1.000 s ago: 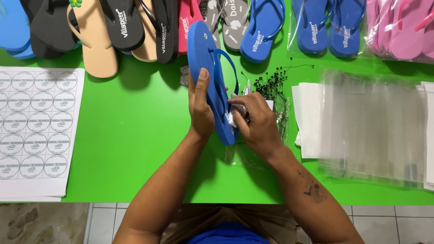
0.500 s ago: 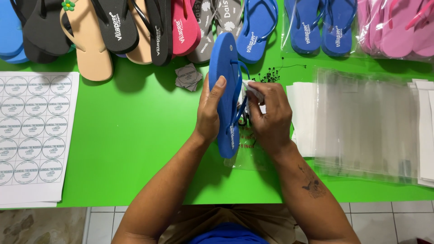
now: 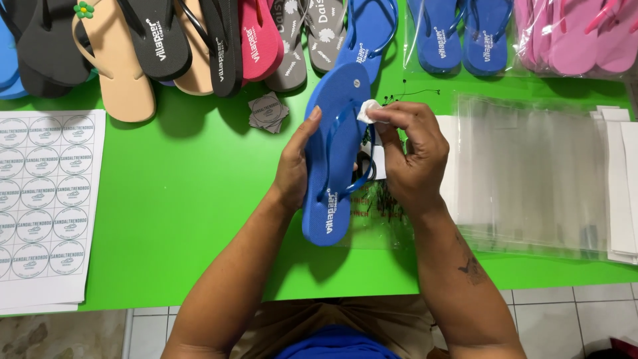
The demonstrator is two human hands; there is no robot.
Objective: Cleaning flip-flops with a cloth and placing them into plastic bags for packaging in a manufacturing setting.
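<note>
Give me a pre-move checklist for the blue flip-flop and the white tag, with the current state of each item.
1. Left hand grips the blue flip-flop along its edge: ok.
2. Right hand pinches the small white tag at the fingertips: ok.
3. Tag sits beside the strap, near the toe end: ok.
4. Tag fastened to the strap: cannot tell, the fingers hide the join.
5. Flip-flop held above the green table, not resting on it: ok.
6. Stack of clear bags lies beside the right hand: ok.
</note>
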